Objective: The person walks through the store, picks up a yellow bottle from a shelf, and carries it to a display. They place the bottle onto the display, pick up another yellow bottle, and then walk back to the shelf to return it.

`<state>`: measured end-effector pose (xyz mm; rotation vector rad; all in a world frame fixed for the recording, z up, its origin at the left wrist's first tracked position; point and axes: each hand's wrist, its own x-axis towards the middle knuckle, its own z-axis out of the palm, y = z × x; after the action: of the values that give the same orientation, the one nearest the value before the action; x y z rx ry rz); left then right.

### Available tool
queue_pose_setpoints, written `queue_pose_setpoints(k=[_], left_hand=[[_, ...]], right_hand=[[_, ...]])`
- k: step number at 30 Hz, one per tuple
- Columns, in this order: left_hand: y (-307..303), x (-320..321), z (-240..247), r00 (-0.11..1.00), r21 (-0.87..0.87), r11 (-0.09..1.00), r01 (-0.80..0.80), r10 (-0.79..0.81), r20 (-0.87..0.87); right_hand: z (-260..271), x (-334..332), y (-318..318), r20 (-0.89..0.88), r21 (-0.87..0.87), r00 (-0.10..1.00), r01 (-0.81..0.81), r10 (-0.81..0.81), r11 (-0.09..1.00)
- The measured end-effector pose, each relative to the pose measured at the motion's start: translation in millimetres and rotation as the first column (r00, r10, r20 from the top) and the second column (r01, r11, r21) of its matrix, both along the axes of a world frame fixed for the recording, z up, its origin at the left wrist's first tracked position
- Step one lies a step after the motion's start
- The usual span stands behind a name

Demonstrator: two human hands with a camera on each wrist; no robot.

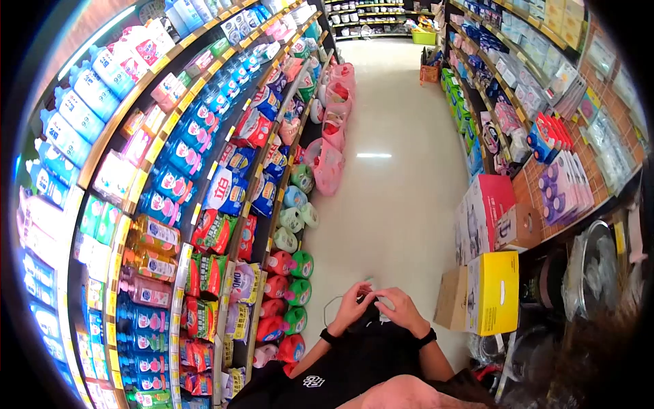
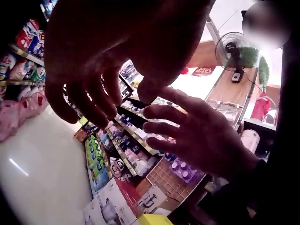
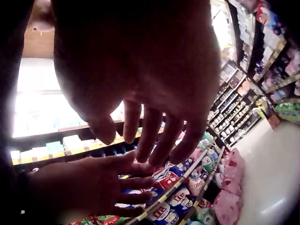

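Note:
Both bare hands are raised in front of the dark shirt, low in the head view. My left hand (image 1: 351,305) has loosely bent fingers, its fingertips close to those of my right hand (image 1: 403,310). Dark bands circle both wrists. In the left wrist view, the left hand (image 2: 122,42) looms dark in front, while the right hand (image 2: 201,129) reaches in with spread fingers. Seen from the right wrist, the right hand (image 3: 140,65) has its fingers hanging loosely and the left hand (image 3: 89,187) lies beneath them. Nothing shows between the fingers in either wrist view.
Shelves of blue detergent bottles (image 1: 167,184) and bagged washing powder (image 1: 225,191) line the left. Pink bags (image 1: 327,167) and red and green bottles (image 1: 300,290) stand along the floor (image 1: 381,204). A yellow box (image 1: 492,293), red-and-white carton (image 1: 484,208) and pans (image 1: 589,269) are at right.

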<state>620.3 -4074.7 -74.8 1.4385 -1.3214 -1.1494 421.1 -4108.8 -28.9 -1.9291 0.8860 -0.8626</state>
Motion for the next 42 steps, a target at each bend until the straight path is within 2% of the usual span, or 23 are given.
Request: queue_pose_setpoints(k=[2, 4, 7, 12, 15, 17, 21, 24, 25, 34, 42], left_hand=[[-20.2, -2.9, 11.7, 1.000, -0.012, 1.000, -0.001, 0.001, -0.021], [-45.7, -0.7, 2.6, 0.999, -0.007, 0.999, 0.032, -0.032, 0.003], [-90.5, 1.1, -10.2, 0.995, -0.031, 0.995, 0.091, -0.092, -0.043], [-188.6, 6.0, -22.5, 0.975, -0.044, 0.975, 0.217, -0.218, -0.040], [-252.9, 14.2, -18.3, 0.949, -0.018, 0.954, 0.300, -0.301, -0.092], [-296.7, 21.0, -10.9, 0.949, -0.052, 0.950, 0.308, -0.310, -0.055], [-362.5, 35.2, -9.9, 0.958, -0.168, 0.943, 0.287, -0.287, 0.025], [-401.5, 42.7, -9.7, 0.972, -0.131, 0.964, 0.231, -0.235, -0.016], [-411.7, 47.7, -9.2, 0.974, -0.152, 0.962, 0.225, -0.225, 0.022], [-481.0, 83.7, -11.1, 0.991, -0.038, 0.991, 0.126, -0.127, -0.042], [-568.4, 103.6, -13.7, 1.000, 0.031, 0.999, 0.024, -0.025, 0.004]], right_hand=[[3.1, 2.0, -21.6, 0.021, -0.007, 0.999, -0.046, 0.046, 0.999], [7.1, 4.0, -45.5, 0.072, 0.025, 0.995, -0.068, 0.066, 0.997], [0.5, 0.3, -86.1, -0.014, 0.071, 0.997, -0.077, 0.078, 0.994], [-2.2, -0.1, -167.4, -0.048, 0.122, 0.999, 0.013, -0.007, 0.992], [3.9, 7.7, -220.8, -0.103, 0.162, 0.995, 0.032, -0.015, 0.986], [9.9, 12.3, -267.5, -0.132, 0.133, 0.991, 0.023, -0.005, 0.991], [24.6, 25.0, -335.2, -0.149, 0.086, 0.988, -0.034, 0.047, 0.996], [24.1, 37.3, -375.1, -0.163, 0.040, 0.986, -0.016, 0.023, 0.999], [24.4, 39.5, -382.2, -0.168, 0.028, 0.986, 0.003, 0.002, 1.000], [3.2, 49.7, -446.8, -0.113, 0.167, 0.989, 0.109, -0.091, 0.980], [-26.4, 69.4, -564.3, -0.068, 0.177, 0.997, 0.033, -0.021, 0.984]])
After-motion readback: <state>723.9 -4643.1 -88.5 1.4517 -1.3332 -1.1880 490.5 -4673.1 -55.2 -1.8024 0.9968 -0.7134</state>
